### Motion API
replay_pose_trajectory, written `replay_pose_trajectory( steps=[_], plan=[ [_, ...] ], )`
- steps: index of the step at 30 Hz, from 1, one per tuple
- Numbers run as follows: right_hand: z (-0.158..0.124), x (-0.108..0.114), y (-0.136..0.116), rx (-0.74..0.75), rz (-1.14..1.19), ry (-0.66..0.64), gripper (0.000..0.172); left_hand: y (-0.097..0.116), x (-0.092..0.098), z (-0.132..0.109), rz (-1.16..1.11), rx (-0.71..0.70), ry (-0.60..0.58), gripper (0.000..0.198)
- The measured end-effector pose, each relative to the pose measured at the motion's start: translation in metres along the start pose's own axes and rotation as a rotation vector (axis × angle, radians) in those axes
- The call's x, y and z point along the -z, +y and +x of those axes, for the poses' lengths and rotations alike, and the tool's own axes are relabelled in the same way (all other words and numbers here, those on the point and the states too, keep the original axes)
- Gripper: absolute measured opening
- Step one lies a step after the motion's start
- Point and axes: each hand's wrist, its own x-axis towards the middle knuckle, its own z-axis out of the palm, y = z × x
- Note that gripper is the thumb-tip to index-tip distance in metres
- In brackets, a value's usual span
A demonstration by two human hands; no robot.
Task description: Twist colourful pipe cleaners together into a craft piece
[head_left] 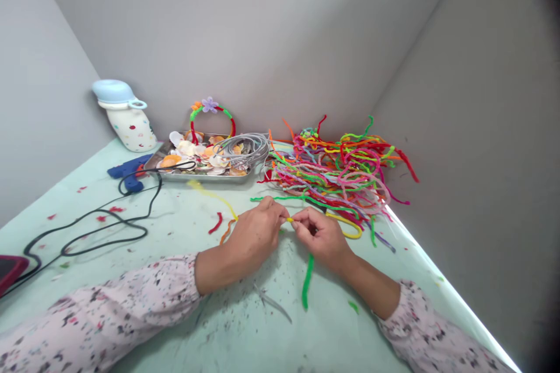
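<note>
Both hands meet at the middle of the table. My left hand pinches a yellow pipe cleaner, whose short bit shows between the fingertips. My right hand pinches the same bit from the other side. A blurred yellow length sticks out behind my left hand, apparently part of the same pipe cleaner. Below my right hand lies a green pipe cleaner piece, its upper end hidden. Just beyond the right hand is a yellow loop, like a scissor handle. A long green pipe cleaner lies past the fingers.
Behind the hands is a tangled heap of coloured pipe cleaners. A metal tray holds shells, a grey cord coil and a flowered ring. Left are a blue glue gun, black cable and bottle.
</note>
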Motion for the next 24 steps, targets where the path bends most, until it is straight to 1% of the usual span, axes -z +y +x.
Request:
replay_pose_trajectory(
  steps=[4,7,12,16,20,24],
  plan=[
    [0.0002,0.0009,0.0002,-0.021,0.016,0.028,0.013,-0.0015,-0.0004,0.0005,-0.049,-0.013,0.043,0.021],
    [-0.0006,0.0011,0.0,-0.018,0.02,0.041,0.014,-0.0023,0.0006,0.0005,-0.036,-0.031,0.052,0.021],
    [-0.0013,0.0008,0.0005,0.005,0.003,0.044,0.013,0.0007,0.0039,0.0014,0.014,-0.015,0.018,0.024],
    [-0.0018,0.0007,0.0024,0.023,-0.009,0.02,0.013,0.0032,0.005,0.0024,0.03,0.025,-0.016,0.025],
    [-0.0021,0.0006,0.0037,0.023,-0.005,0.015,0.014,0.0011,0.0042,0.0028,-0.002,0.065,-0.033,0.023],
    [-0.0012,0.0003,0.0037,0.019,0.004,0.02,0.012,-0.0023,0.0056,0.0054,-0.07,0.072,-0.07,0.022]
  ],
)
